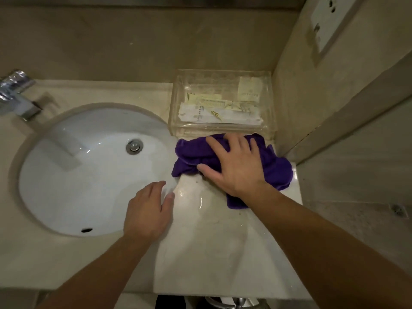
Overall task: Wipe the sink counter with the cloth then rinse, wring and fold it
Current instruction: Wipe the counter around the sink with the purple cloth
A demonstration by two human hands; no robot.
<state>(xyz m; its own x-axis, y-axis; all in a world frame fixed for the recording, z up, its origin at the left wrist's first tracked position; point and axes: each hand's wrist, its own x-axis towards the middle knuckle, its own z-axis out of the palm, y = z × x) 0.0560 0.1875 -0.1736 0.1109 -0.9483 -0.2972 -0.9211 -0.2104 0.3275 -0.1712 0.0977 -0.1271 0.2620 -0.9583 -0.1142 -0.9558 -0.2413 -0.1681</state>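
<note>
The pale stone counter (211, 253) runs in front of me, wet in streaks near the basin's edge, and the round white sink (78, 175) is sunk into its left part. At the back right corner, against the wall, stands a clear tray (175, 108) with paper packets (214, 108) lying in it. The purple cloth (276, 172) lies bunched on the counter just in front of that tray, its left end hanging over the sink's rim. My right hand (236, 166) lies flat on top of the cloth, fingers spread and straight, pressing it down and not clutching it. My left hand (148, 210) is at the sink's right rim, fingers loosely together and holding nothing; I cannot tell whether it touches the surface. The chrome faucet (16, 94) sits at the far left, and the drain plug (134, 146) in the bowl.
</note>
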